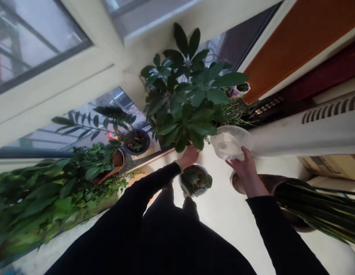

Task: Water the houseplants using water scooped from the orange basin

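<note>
Gripping the clear bowl (pixel 229 140) at its near rim, the right hand (pixel 244 167) has thumb and fingers spread along the edge. The bowl sits right of the large leafy plant (pixel 191 101) and beside the white slatted unit (pixel 280 139); whether its base rests on anything cannot be told. The left hand (pixel 189 156) reaches to the plant's lowest leaves, its fingertips hidden by foliage, so its grip cannot be determined. Below that hand, a small potted plant (pixel 195 179) stands on the pale floor (pixel 219 208), just ahead of the person's feet. To the left are a dark pot (pixel 137 142) and a tilted terracotta pot (pixel 118 159), with dense greenery (pixel 51 191) further out. On the right lie long striped leaves (pixel 315 206) and, behind them, a cardboard box (pixel 329 166) bearing dark printing, too blurred to read. Window panes (pixel 37 42) occupy the upper left.
</note>
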Demonstrator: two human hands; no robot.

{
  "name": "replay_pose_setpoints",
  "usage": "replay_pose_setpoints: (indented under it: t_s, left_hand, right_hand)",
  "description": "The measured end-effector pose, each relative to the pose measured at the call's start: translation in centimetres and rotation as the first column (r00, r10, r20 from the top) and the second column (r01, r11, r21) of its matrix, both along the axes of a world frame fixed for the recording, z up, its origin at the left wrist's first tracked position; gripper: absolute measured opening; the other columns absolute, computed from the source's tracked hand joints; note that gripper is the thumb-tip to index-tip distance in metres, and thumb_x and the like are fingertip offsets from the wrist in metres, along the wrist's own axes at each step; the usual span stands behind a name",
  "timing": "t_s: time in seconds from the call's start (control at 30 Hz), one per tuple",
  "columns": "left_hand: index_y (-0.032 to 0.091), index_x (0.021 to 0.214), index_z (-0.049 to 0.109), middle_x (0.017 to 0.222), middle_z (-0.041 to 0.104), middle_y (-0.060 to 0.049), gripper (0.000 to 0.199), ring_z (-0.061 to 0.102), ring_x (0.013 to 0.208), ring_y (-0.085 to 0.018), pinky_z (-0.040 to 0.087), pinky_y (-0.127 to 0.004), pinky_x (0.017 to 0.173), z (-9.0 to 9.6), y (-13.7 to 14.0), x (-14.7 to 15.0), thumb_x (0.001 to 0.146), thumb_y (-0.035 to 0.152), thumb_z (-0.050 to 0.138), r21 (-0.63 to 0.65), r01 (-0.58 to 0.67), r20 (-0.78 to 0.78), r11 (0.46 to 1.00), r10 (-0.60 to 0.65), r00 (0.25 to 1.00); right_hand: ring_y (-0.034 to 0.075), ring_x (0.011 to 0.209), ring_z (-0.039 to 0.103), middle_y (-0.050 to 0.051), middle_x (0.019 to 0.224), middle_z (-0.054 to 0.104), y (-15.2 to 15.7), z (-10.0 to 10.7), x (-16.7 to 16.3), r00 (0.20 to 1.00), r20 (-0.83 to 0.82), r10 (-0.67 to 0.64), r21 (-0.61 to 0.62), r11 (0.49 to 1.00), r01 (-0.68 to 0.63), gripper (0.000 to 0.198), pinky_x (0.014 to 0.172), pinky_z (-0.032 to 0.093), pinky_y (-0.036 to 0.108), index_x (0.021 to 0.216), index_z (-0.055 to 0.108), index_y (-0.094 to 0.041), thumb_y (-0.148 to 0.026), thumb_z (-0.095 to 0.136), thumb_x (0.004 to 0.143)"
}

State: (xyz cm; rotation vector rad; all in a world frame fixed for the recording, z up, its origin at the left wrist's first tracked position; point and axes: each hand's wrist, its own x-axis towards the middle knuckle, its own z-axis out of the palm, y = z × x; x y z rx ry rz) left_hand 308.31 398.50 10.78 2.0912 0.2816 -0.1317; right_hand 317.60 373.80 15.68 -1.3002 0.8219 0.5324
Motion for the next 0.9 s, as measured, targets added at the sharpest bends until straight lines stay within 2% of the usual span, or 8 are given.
replay_pose_setpoints:
  t_s: [0.1,0.2,0.3,0.37,0.53,0.6,0.73,0.9]
  left_hand:
    - [0.011,0.158,0.067,0.169,0.067,-0.027,0.062,0.061,0.163,-0.041,0.044,-0.064,0.142,-0.1,0.8,-2.1,0.096,0.005,0.057,0.074,-0.078,-0.064,0.994,0.082,0.995]
    - [0.010,0.158,0.069,0.171,0.067,-0.026,0.062,0.063,0.162,-0.038,0.044,-0.059,0.143,0.3,1.8,-4.2,0.098,0.003,0.058,0.099,-0.207,-0.048,0.973,0.213,0.976]
    - [0.012,0.152,0.075,0.166,0.071,-0.024,0.055,0.066,0.160,-0.037,0.046,-0.058,0.142,0.6,2.5,-6.7,0.099,0.005,0.063,0.029,-0.377,-0.013,0.926,0.378,0.926]
    - [0.014,0.149,0.077,0.163,0.074,-0.023,0.049,0.070,0.153,-0.036,0.052,-0.058,0.137,0.7,2.8,-8.3,0.101,0.009,0.066,-0.072,-0.466,-0.031,0.882,0.465,0.885]
    - [0.015,0.145,0.079,0.132,0.086,-0.018,0.041,0.083,0.121,-0.030,0.068,-0.049,0.110,1.0,3.6,-11.8,0.106,0.029,0.077,-0.423,-0.520,-0.149,0.742,0.509,0.848]
    - [0.016,0.142,0.080,0.119,0.086,-0.014,0.043,0.082,0.107,-0.025,0.070,-0.040,0.096,1.5,4.6,-12.9,0.103,0.035,0.082,-0.496,-0.530,-0.180,0.688,0.515,0.838]
    - [0.016,0.127,0.083,0.097,0.080,-0.006,0.036,0.075,0.086,-0.018,0.065,-0.027,0.075,2.9,8.2,-14.0,0.095,0.031,0.089,-0.515,-0.579,-0.226,0.632,0.552,0.803]
    - [0.015,0.112,0.082,0.074,0.069,0.003,0.021,0.063,0.062,-0.011,0.054,-0.020,0.060,4.6,13.0,-13.5,0.092,0.021,0.084,-0.486,-0.663,-0.289,0.569,0.611,0.737]
  right_hand:
    - [0.021,0.099,0.074,0.001,0.118,0.069,-1.1,0.6,-1.7,0.998,0.012,0.054,0.009,0.998,-0.054,0.042,0.079,0.072,0.035,0.123,0.063,-0.039,-0.044,0.079,0.085]
    - [0.020,0.093,0.071,0.001,0.114,0.068,-1.7,0.7,-3.4,0.990,-0.039,0.133,0.027,0.991,-0.132,0.042,0.077,0.072,0.033,0.121,0.065,-0.038,-0.043,0.080,0.082]
    - [0.021,0.092,0.072,0.002,0.111,0.068,-1.3,0.7,-5.4,0.978,-0.061,0.199,0.063,0.979,-0.195,0.043,0.074,0.072,0.033,0.121,0.068,-0.037,-0.040,0.079,0.080]
    - [0.022,0.093,0.073,0.003,0.112,0.069,-0.3,0.8,-7.0,0.969,-0.062,0.238,0.089,0.969,-0.232,0.046,0.072,0.072,0.033,0.123,0.069,-0.038,-0.038,0.079,0.079]
    - [0.022,0.087,0.072,0.005,0.107,0.070,4.8,1.8,-11.3,0.944,-0.148,0.295,0.096,0.954,-0.283,0.044,0.070,0.071,0.033,0.128,0.071,-0.036,-0.041,0.081,0.086]
    - [0.023,0.089,0.073,0.007,0.106,0.070,7.4,2.3,-12.6,0.939,-0.180,0.293,0.091,0.955,-0.281,0.042,0.069,0.070,0.032,0.131,0.071,-0.034,-0.045,0.079,0.092]
    - [0.025,0.094,0.075,0.008,0.110,0.073,12.2,2.7,-14.4,0.936,-0.163,0.313,0.101,0.949,-0.299,0.047,0.074,0.071,0.033,0.138,0.071,-0.032,-0.048,0.081,0.095]
    - [0.026,0.093,0.076,0.008,0.113,0.074,17.2,2.6,-15.1,0.917,-0.183,0.354,0.112,0.934,-0.338,0.061,0.077,0.072,0.037,0.154,0.065,-0.032,-0.055,0.081,0.099]
